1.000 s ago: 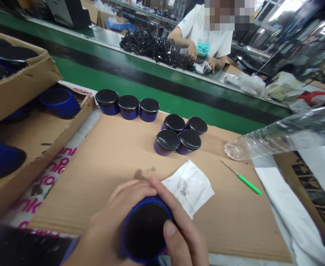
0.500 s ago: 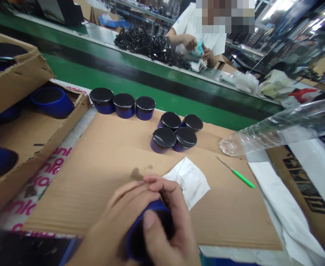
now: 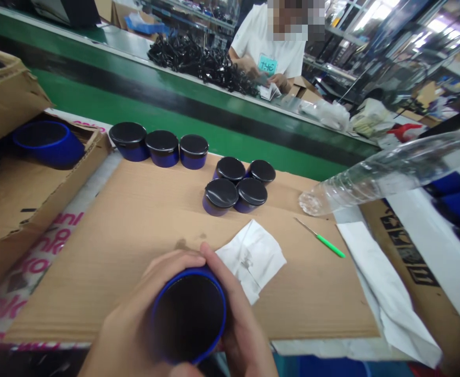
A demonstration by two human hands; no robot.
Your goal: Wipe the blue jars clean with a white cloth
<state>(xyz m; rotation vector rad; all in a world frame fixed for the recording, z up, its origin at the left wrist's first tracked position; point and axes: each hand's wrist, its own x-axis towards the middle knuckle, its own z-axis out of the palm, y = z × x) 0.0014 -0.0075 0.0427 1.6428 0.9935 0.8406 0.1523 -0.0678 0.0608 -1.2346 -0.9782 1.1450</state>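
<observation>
Both hands, left hand (image 3: pixel 135 319) and right hand (image 3: pixel 241 324), close around one smooth blue cylindrical jar (image 3: pixel 189 315), its open mouth facing up toward the camera.

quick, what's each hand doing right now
Left hand: closed around the open blue jar.
Right hand: closed on the same blue jar, fingers along its right side.

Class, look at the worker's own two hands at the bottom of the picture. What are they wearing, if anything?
Both the left hand and the right hand are bare: no gloves, and no rings, watch or sleeves show in the part in view. The wrists run out of the picture, so anything worn higher up cannot be seen.
</observation>
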